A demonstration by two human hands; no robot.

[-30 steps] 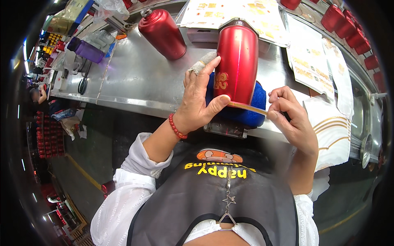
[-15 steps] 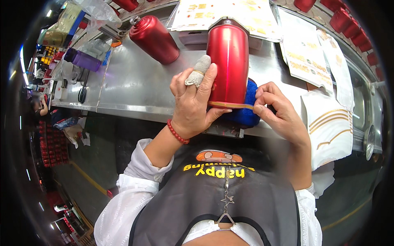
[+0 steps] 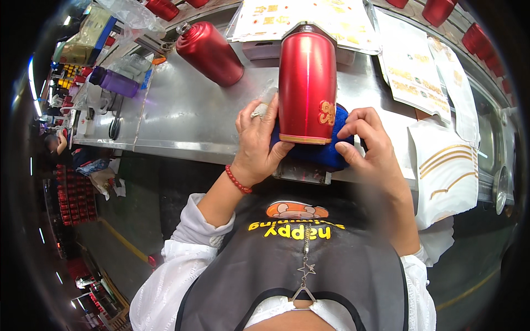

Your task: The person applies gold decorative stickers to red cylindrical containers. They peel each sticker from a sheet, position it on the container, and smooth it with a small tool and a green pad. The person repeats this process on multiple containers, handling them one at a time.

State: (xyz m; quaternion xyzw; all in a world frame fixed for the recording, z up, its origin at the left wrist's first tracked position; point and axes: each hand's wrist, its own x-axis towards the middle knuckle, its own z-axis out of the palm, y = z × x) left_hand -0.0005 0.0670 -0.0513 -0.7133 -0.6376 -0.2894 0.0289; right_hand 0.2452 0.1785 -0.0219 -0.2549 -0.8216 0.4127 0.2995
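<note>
A red metal bottle [image 3: 307,83] with a gold band round its base stands on a blue cloth pad [image 3: 323,150] at the front edge of a steel counter [image 3: 187,118]. My left hand [image 3: 259,144] grips the bottle's lower left side, thumb under the base rim. My right hand [image 3: 371,144] presses its fingertips against the gold band on the lower right side. A red bead bracelet [image 3: 238,180] circles my left wrist.
A second red bottle [image 3: 210,52] lies tilted on the counter behind. Printed paper sheets [image 3: 411,69] and white bags with gold stripes [image 3: 448,171] lie to the right. A purple container [image 3: 117,83] and tools sit far left. More red bottles [image 3: 479,37] line the back.
The thin gold strip that my right hand held out from the bottle now lies flat round its base. The bottle has turned, showing a gold emblem on its right.
</note>
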